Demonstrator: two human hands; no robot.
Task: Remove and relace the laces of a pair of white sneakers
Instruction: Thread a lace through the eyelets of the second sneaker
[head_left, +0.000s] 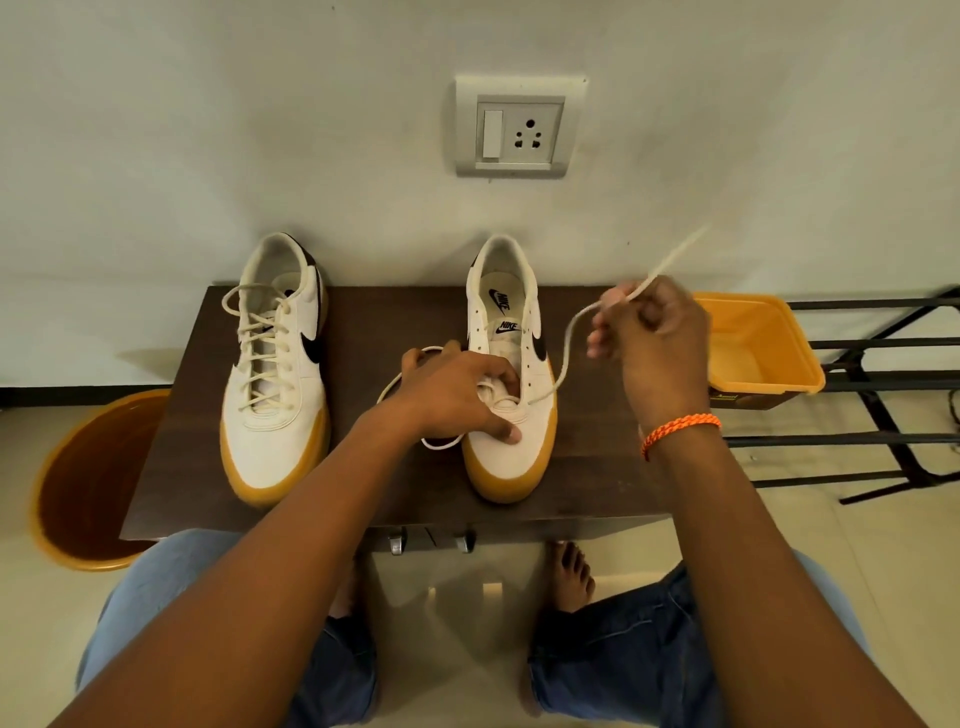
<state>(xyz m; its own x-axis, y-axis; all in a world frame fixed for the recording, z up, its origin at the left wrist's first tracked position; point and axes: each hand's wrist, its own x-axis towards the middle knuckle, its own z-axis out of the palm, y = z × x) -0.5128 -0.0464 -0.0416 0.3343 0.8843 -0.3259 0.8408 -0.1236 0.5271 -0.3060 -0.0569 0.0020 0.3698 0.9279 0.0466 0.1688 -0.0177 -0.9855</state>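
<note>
**Lace drawn up from the right-hand sneaker**

On the dark table (597, 499), the left hand (457, 400) lies across the unlaced sneaker (511, 447), fingers curled into its throat, perhaps gripping lace there. The right hand (649, 332), raised right of that sneaker, pinches the lace (563, 358). The laced sneaker (272, 395) stands left.

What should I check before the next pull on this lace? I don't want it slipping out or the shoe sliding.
1. Right sneaker held steady: ok, left hand rests on its toe.
2. Lace gripped: ok, right hand pinches it, raised.
3. Lace seated in lowest eyelets: ok, it exits there.
4. Other lace end free: cannot tell, its loop runs under the left hand.
5. Left sneaker out of the way: ok, laced, standing apart.
6. Both shoes on the table: ok.
</note>
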